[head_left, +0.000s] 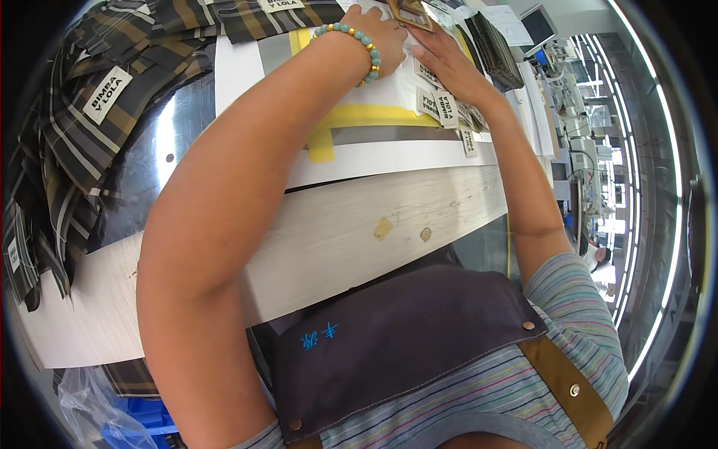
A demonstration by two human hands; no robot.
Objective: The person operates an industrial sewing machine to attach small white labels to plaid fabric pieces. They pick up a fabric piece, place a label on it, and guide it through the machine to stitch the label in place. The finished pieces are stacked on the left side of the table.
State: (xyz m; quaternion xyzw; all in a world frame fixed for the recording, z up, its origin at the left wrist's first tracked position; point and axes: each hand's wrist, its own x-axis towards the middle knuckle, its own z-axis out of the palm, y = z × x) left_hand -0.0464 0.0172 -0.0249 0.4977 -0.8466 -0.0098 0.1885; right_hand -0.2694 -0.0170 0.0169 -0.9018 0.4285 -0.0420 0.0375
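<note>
My left hand (380, 41), with a bracelet of green and gold beads (372, 54) at its wrist, lies over the work at the far edge of the table. Its fingers are spread by dark plaid fabric (280, 21). Close beside it, my right hand (452, 69) rests flat with fingers stretched toward a brass-coloured frame-like metal part (411, 13). What lies beneath the fingertips is hidden. Just below my right hand sits a loose bunch of small cream fabric labels (446, 110) with dark print.
Plaid fabric pieces (93, 142) pile up at the left, one bearing a cream label. White boards with yellow tape (321, 146) lie on the pale wooden table (336, 232). A dark fabric stack (493, 52) stands right of my hands. Below left are a blue bin (149, 419) and clear plastic.
</note>
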